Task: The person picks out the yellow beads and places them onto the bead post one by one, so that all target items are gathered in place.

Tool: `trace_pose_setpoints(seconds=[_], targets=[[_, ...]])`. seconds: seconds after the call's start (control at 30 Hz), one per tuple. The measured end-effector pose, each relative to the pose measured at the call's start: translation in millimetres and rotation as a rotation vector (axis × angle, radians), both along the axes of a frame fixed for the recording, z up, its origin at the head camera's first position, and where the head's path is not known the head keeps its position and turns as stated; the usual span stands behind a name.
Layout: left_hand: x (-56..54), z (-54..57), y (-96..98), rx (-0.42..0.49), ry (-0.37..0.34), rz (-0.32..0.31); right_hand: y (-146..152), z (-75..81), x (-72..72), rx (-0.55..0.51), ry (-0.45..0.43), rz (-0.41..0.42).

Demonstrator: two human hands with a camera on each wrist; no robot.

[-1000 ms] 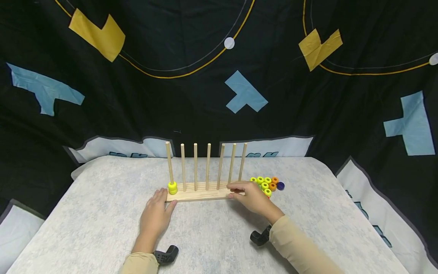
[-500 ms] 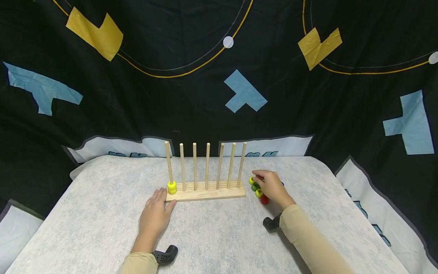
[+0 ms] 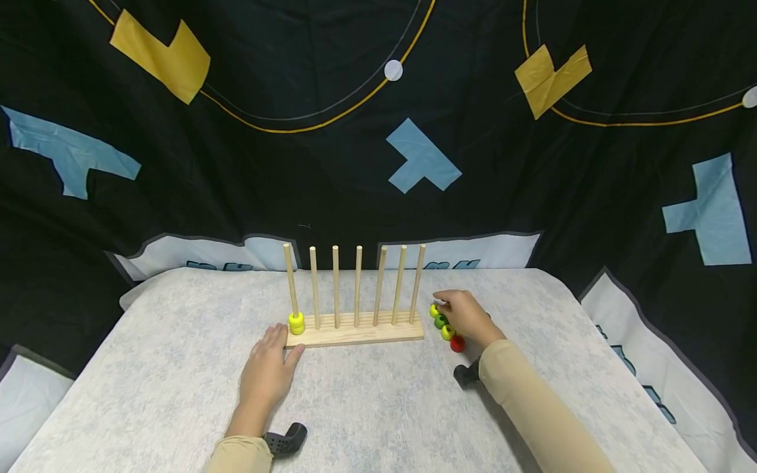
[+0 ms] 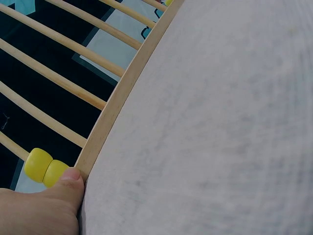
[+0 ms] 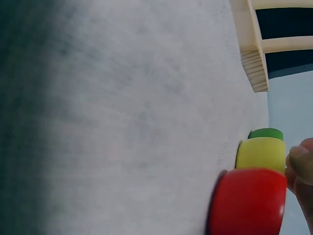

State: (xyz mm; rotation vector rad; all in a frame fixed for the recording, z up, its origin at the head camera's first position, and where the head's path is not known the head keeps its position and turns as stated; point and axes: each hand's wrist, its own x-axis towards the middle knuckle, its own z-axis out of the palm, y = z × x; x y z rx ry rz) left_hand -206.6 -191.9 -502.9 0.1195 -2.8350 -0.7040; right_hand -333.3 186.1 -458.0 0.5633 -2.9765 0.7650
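Note:
A wooden peg stand [image 3: 355, 334] with several upright pegs stands mid-table. Two yellow beads [image 3: 297, 323] are stacked on its leftmost peg. My left hand [image 3: 265, 369] rests against the stand's left end, its thumb touching the front corner; the left wrist view shows that thumb [image 4: 68, 188] beside the yellow beads. To the right of the stand, my right hand [image 3: 467, 318] reaches over loose beads, with a red bead [image 5: 248, 203], a yellow bead [image 5: 261, 154] and a green bead [image 5: 266, 133] showing. Its bent fingertips [image 5: 301, 161] are near them; whether they pinch a bead is hidden.
Other loose beads are hidden behind my right hand. A pale cloth [image 3: 355, 407] covers the table. Behind it hangs a black curtain [image 3: 331, 190] with blue and gold patches. Each wrist wears a black device [image 3: 287, 439].
My right hand has moved from the stand's right end, rightwards to the loose beads, and has hovered there with little shift since half a second ago. The left hand stays put.

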Motion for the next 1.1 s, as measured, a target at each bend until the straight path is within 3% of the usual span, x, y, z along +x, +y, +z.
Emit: trace_pose_setpoints(seconds=[0.67,1.1], targets=[[-0.3,0.4,0.3,0.007,-0.012,0.003,-3,1.7,-8.4,0.047,-0.080,0.012],[-1.3,-0.1,-0.1,0.012,-0.022,-0.001,-10,5.7,-11.3,0.068,-0.024,0.033]])
